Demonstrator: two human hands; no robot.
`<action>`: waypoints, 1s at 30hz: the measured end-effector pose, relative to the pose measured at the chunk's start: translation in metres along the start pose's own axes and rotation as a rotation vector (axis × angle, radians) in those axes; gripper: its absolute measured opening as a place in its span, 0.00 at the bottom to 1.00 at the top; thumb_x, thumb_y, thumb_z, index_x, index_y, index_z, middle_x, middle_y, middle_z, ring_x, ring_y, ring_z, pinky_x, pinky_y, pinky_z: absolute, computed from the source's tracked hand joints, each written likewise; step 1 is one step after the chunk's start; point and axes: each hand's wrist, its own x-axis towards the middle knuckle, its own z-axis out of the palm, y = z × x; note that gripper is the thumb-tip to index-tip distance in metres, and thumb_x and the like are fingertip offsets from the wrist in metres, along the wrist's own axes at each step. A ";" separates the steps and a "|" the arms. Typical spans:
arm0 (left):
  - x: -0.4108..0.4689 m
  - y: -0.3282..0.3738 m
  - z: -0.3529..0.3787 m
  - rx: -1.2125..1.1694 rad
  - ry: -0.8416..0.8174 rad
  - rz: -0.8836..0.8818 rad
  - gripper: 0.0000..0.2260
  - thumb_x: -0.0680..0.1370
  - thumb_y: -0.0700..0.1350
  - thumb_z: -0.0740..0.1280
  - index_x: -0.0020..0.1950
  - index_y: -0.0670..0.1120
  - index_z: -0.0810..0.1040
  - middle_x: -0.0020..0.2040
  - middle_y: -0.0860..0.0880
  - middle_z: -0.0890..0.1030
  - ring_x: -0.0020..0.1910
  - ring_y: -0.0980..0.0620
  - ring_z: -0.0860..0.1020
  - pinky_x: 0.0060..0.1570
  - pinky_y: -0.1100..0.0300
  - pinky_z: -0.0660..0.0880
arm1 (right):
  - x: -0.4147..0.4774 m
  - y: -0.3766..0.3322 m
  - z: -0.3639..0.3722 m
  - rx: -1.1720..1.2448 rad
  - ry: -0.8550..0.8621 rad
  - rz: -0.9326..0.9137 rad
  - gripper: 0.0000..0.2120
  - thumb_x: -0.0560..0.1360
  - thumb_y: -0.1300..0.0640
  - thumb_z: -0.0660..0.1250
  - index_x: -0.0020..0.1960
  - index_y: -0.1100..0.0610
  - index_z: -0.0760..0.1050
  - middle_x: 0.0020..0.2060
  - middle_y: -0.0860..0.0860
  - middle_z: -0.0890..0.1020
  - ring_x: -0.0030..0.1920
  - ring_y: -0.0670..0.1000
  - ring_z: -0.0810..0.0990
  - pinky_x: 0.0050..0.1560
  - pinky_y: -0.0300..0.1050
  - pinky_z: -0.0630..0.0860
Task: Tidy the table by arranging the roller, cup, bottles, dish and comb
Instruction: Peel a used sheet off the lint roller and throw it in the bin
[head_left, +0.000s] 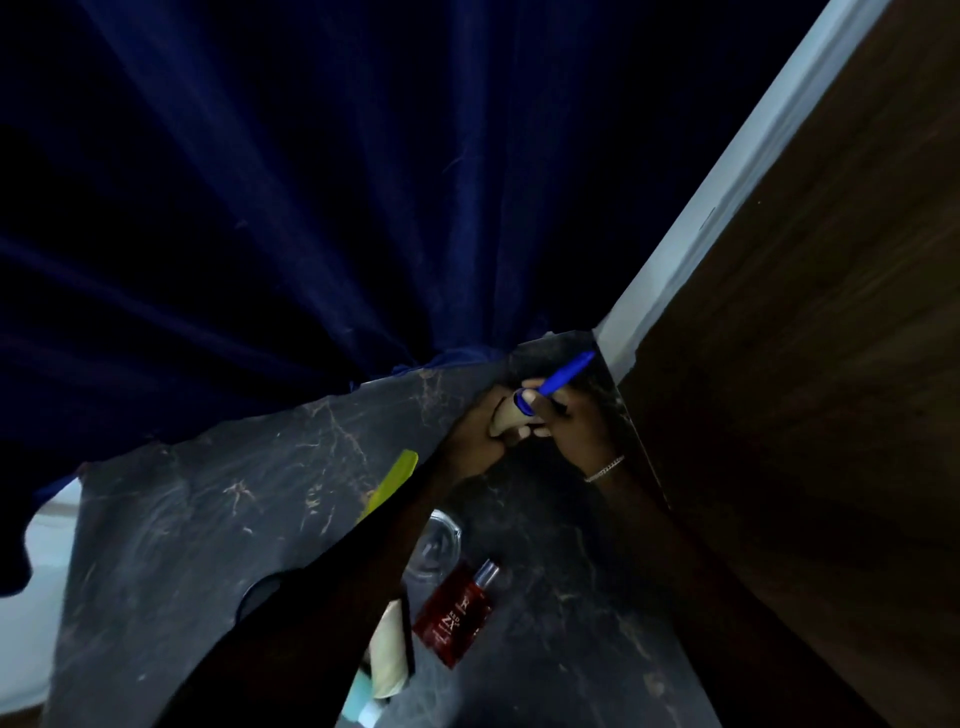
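Observation:
Both my hands meet at the far right corner of the dark marble table (208, 519). My right hand (571, 426) grips the blue handle of the roller (563, 376), which points up and right toward the wall. My left hand (480, 436) is closed around the roller's pale cylindrical head. A yellow-green comb (392, 480) lies left of my left forearm. Under that forearm sit a clear glass dish (439, 540), a red bottle (457, 613) lying flat, and a cream bottle (387, 660) with a pale blue one below it. No cup is in view.
A dark blue curtain (311, 208) hangs behind the table's far edge. A brown wooden panel (805, 415) with a white strip of wall (727, 208) rises along the table's right side. A bracelet (605, 469) is on my right wrist.

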 end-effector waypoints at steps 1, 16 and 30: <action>-0.011 0.001 -0.001 0.011 0.000 0.020 0.20 0.74 0.55 0.72 0.63 0.53 0.74 0.60 0.52 0.79 0.59 0.51 0.79 0.61 0.46 0.76 | -0.013 -0.002 0.002 0.023 0.003 0.011 0.13 0.80 0.59 0.65 0.63 0.62 0.76 0.49 0.53 0.81 0.45 0.45 0.82 0.39 0.38 0.82; -0.230 0.031 -0.024 0.278 0.059 -0.062 0.19 0.67 0.53 0.69 0.57 0.54 0.70 0.47 0.53 0.81 0.47 0.48 0.81 0.44 0.50 0.78 | -0.187 0.001 0.067 -0.030 -0.166 0.136 0.14 0.78 0.48 0.67 0.54 0.58 0.80 0.45 0.59 0.86 0.41 0.57 0.86 0.39 0.49 0.80; -0.392 0.010 -0.064 0.535 0.176 -0.172 0.29 0.66 0.59 0.64 0.67 0.57 0.67 0.54 0.47 0.83 0.49 0.38 0.82 0.44 0.47 0.80 | -0.296 -0.035 0.144 -1.180 -0.180 -0.796 0.16 0.67 0.52 0.66 0.54 0.53 0.78 0.53 0.51 0.78 0.54 0.55 0.74 0.54 0.50 0.69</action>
